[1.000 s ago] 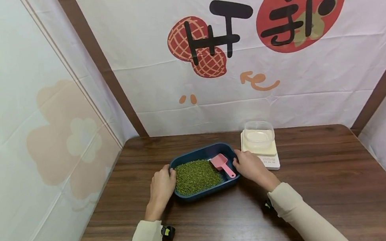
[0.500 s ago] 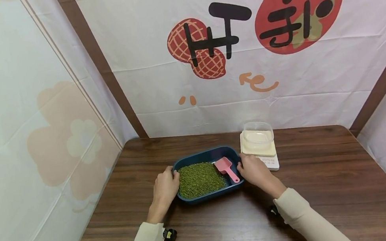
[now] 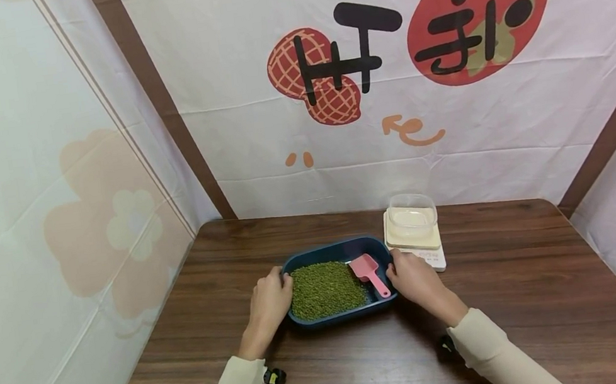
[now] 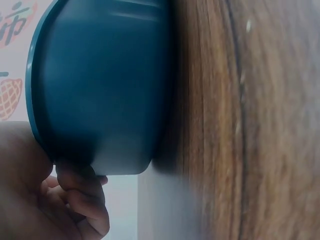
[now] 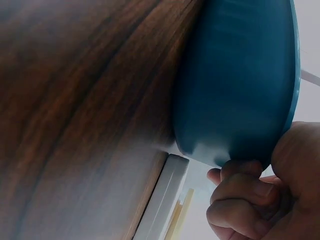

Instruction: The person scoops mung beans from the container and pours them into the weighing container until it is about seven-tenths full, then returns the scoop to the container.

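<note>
A dark blue tray (image 3: 326,254) with rounded corners sits in the middle of the table, turned slightly. Small green beans (image 3: 325,290) heap over its left and middle part; they look like mung beans. A pink scoop (image 3: 368,272) lies in the right end, handle toward the person. My left hand (image 3: 270,297) grips the tray's left end, and my right hand (image 3: 418,281) grips the right end. Both wrist views show the tray's outer wall (image 4: 100,85) close over the table, with curled fingers (image 5: 240,200) under the rim.
Behind the right hand stands a white kitchen scale (image 3: 432,258), bearing a clear plastic box (image 3: 413,213). The brown wooden table (image 3: 523,281) ends at a printed cloth (image 3: 254,122) at the back. Another cloth wall (image 3: 18,250) runs along the left.
Both hands have moved the tray a little to the right and toward the person. The beans and scoop travel with it; the scale and box stay put.
</note>
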Action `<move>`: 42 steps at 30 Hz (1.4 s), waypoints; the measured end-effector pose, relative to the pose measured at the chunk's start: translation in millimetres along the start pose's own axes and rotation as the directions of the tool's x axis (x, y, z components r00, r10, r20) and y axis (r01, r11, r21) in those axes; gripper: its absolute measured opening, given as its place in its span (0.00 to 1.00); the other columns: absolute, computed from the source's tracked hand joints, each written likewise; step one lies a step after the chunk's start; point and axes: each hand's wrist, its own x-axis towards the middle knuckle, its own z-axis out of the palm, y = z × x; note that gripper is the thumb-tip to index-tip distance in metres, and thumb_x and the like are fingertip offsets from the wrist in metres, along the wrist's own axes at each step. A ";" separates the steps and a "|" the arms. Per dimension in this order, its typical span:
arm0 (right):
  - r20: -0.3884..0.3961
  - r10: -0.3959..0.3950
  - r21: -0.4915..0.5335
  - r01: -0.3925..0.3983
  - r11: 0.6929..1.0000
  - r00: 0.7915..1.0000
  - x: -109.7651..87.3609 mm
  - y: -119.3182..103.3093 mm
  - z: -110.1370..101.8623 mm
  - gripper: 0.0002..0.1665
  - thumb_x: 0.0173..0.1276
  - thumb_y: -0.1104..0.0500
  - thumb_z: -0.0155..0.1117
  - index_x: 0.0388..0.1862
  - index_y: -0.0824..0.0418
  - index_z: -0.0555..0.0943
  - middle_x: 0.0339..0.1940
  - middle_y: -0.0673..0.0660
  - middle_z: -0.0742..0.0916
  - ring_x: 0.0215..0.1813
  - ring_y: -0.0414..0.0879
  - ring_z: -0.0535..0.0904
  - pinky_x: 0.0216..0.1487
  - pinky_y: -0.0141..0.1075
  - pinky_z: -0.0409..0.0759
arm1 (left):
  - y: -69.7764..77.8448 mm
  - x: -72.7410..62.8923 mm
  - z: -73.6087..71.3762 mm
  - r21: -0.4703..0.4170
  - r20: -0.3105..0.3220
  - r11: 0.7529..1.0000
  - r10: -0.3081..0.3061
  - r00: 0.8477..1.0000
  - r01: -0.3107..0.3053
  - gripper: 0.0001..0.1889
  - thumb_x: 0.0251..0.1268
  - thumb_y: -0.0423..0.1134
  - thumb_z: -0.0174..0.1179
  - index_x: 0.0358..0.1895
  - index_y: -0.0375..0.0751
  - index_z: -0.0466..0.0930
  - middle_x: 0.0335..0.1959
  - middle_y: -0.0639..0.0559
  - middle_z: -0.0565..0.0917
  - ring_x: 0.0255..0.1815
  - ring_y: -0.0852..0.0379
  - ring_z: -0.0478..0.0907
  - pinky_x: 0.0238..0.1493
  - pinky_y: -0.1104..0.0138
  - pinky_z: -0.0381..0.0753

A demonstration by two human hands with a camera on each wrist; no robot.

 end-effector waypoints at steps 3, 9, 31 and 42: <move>0.020 0.017 -0.005 -0.017 1.000 1.000 -4.2 -1.7 -4.8 0.10 0.74 0.62 0.64 0.46 0.71 0.81 0.23 0.58 0.82 0.25 0.49 0.80 0.27 0.45 0.78 | 2.3 -1.3 1.1 -0.007 0.009 1.000 -0.004 1.000 0.004 0.21 0.84 0.38 0.52 0.68 0.25 0.77 0.12 0.51 0.73 0.09 0.60 0.59 0.14 0.69 0.59; 0.024 0.021 -0.026 -0.021 0.999 0.999 -12.7 0.0 -8.3 0.14 0.75 0.62 0.64 0.53 0.70 0.81 0.20 0.55 0.80 0.22 0.47 0.77 0.25 0.42 0.75 | 4.5 -3.7 3.2 -0.001 0.017 1.000 -0.003 1.000 0.003 0.21 0.84 0.39 0.52 0.68 0.26 0.77 0.13 0.51 0.74 0.09 0.61 0.60 0.14 0.68 0.61; -0.024 0.030 -0.090 -0.032 0.995 0.999 -45.5 -0.3 -17.4 0.11 0.71 0.63 0.65 0.46 0.72 0.81 0.20 0.61 0.82 0.21 0.53 0.80 0.23 0.47 0.77 | 13.5 -17.3 9.1 -0.026 0.036 0.999 0.039 0.999 -0.038 0.21 0.83 0.38 0.54 0.68 0.26 0.78 0.11 0.53 0.72 0.08 0.62 0.58 0.12 0.71 0.57; -0.018 0.048 -0.107 -0.050 0.993 0.999 -56.4 3.0 -24.9 0.09 0.71 0.64 0.65 0.45 0.69 0.79 0.16 0.55 0.76 0.19 0.50 0.75 0.21 0.45 0.72 | 21.9 -19.7 14.4 -0.024 0.051 0.998 0.056 0.997 -0.055 0.21 0.83 0.38 0.53 0.68 0.26 0.78 0.10 0.53 0.70 0.08 0.62 0.55 0.13 0.71 0.55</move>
